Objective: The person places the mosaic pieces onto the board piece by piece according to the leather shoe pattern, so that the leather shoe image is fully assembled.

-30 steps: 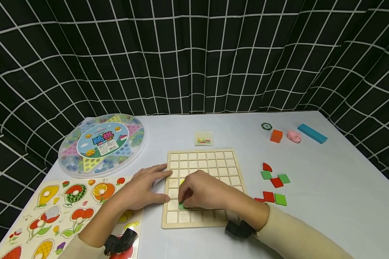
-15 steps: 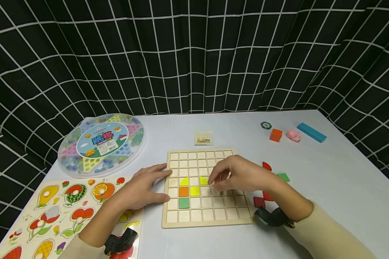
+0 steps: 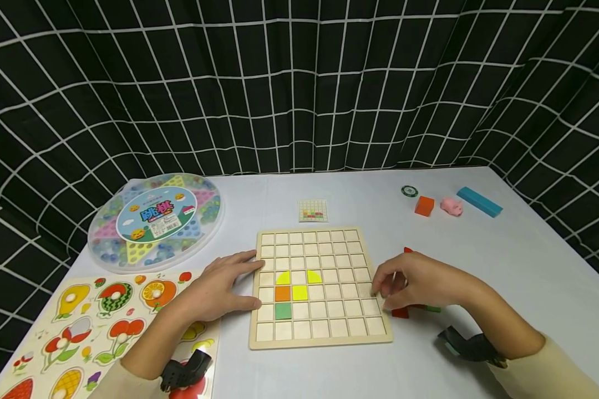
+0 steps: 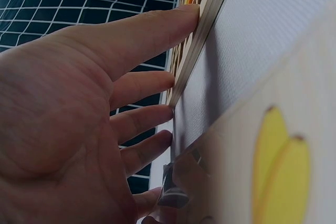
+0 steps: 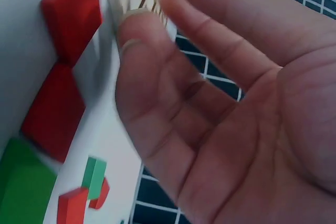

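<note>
Moments after setting a green tile into the wooden grid board [image 3: 324, 332], my right hand [image 3: 419, 282] had pulled off the board to its right edge, where it hovered over the loose red and green tiles [image 3: 400, 313] on the white table [image 3: 504, 266]. Its fingers were loosely curled and held nothing; the right wrist view showed the palm empty, with two red tiles [image 5: 63, 56] lying just beside the fingertips and a green tile [image 5: 21, 187] next to them.

My left hand [image 3: 219, 291] had not shifted: it lay flat on the table, fingers straight, their tips pressed against the left edge of the board, as the left wrist view confirmed with the fingertips [image 4: 173, 19] touching the board's rim.

On the board sat five placed pieces in the left half: two yellow quarter-round pieces [image 3: 283, 278] side by side but one cell apart, an orange square [image 3: 282, 293] and a yellow square [image 3: 300, 293] touching below them, and the green square [image 3: 283, 311] directly under the orange one.

Just beyond the board lay a small pattern card [image 3: 313, 210]. A round Chinese checkers box [image 3: 157, 221] stood at far left, a fruit peg puzzle [image 3: 95, 321] beneath my left forearm, and an orange cube [image 3: 424, 206], a pink pig figure [image 3: 451, 207], a blue block [image 3: 479, 201] and a dark round token [image 3: 410, 192] at far right.
</note>
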Demonstrator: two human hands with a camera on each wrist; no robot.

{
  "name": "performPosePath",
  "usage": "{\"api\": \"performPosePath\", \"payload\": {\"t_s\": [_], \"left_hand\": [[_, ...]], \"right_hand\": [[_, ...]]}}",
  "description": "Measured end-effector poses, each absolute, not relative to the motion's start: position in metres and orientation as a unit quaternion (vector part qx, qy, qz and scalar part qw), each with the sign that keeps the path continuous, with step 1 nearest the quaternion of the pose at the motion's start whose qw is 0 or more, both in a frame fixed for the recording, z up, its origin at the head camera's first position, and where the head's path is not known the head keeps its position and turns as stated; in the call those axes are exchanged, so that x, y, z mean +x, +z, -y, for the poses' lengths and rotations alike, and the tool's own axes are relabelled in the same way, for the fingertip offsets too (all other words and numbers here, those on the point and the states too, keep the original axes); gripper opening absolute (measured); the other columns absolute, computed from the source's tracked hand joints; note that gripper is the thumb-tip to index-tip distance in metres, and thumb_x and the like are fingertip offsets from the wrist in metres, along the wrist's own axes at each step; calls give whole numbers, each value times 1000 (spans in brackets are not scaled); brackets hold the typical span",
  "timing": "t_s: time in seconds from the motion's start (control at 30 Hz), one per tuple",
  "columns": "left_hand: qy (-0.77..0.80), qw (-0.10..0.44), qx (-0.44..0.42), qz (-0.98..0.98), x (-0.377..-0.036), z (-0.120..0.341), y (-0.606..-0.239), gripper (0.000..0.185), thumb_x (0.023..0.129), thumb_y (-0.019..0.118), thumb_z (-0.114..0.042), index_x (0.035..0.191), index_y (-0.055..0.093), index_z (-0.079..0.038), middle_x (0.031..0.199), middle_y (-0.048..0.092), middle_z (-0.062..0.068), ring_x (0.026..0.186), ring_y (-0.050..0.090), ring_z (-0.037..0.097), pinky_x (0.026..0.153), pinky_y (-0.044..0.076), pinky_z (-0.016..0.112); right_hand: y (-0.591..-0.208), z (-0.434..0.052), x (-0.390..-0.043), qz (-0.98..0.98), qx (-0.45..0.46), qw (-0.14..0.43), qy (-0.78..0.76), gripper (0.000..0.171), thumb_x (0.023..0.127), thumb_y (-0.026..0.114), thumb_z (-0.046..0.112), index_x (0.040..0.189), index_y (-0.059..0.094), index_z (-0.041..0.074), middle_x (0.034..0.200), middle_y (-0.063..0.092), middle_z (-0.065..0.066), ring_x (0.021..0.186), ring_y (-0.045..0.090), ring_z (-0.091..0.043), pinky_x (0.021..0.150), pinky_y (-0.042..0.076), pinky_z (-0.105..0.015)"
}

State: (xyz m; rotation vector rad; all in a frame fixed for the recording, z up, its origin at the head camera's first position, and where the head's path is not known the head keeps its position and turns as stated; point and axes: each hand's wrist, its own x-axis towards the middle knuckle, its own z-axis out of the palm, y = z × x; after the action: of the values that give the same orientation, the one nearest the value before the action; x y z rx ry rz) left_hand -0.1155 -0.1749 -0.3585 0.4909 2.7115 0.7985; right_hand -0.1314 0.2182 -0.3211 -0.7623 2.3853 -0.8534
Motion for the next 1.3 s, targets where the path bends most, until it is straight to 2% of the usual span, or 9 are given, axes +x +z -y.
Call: {"api": "performPosePath", "payload": {"t_s": [0.23, 0.47, 0.6, 0.83, 1.03, 1.3], "left_hand": [[276, 136, 173, -936, -115, 176, -358, 76, 84, 84, -35, 151, 55, -16, 166, 37, 10, 156, 29, 38, 127, 14, 65], [273, 136, 172, -937, -116, 176, -358, 76, 84, 84, -35, 151, 55, -16, 166, 38, 9, 156, 29, 37, 126, 15, 65], [274, 134, 174, -936, -116, 176, -358, 76, 84, 84, -35, 151, 55, -16, 166, 38, 9, 156, 29, 37, 126, 15, 66], [273, 133, 175, -936, -115, 176, -358, 75, 84, 84, -35, 151, 56, -15, 166, 38, 10, 156, 30, 37, 126, 15, 65], [274, 137, 172, -936, -116, 175, -357, 76, 84, 84, -35, 151, 55, -15, 166, 38, 11, 156, 30, 37, 127, 14, 65], [273, 135, 176, -936, -115, 175, -357, 76, 84, 84, -36, 151, 55, -15, 166, 38, 11, 156, 30, 38, 127, 15, 65]], "right_hand": [[-326, -225, -125, -894, -246, 261, -271, 24, 78, 87, 9, 92, 71, 19, 77, 60, 6, 72, 57, -11, 61, 49, -22], [-328, -219, -119, -924, -231, 229, -202, 29, 74, 91, 11, 83, 65, 22, 80, 57, 6, 75, 52, -10, 62, 47, -22], [-324, -215, -119, -929, -236, 219, -184, 31, 76, 89, 11, 80, 62, 24, 77, 55, 8, 74, 52, -9, 61, 45, -22], [-311, -210, -126, -910, -265, 200, -248, 26, 82, 85, 10, 78, 64, 25, 69, 57, 10, 69, 55, -8, 59, 46, -21], [-308, -183, -130, -886, -289, 170, -320, 15, 86, 82, 10, 84, 72, 21, 75, 63, 9, 74, 59, -11, 63, 52, -23], [-312, -127, -133, -852, -306, 219, -364, 16, 87, 76, -2, 85, 73, 14, 73, 66, 5, 66, 62, -11, 62, 57, -25]]}}
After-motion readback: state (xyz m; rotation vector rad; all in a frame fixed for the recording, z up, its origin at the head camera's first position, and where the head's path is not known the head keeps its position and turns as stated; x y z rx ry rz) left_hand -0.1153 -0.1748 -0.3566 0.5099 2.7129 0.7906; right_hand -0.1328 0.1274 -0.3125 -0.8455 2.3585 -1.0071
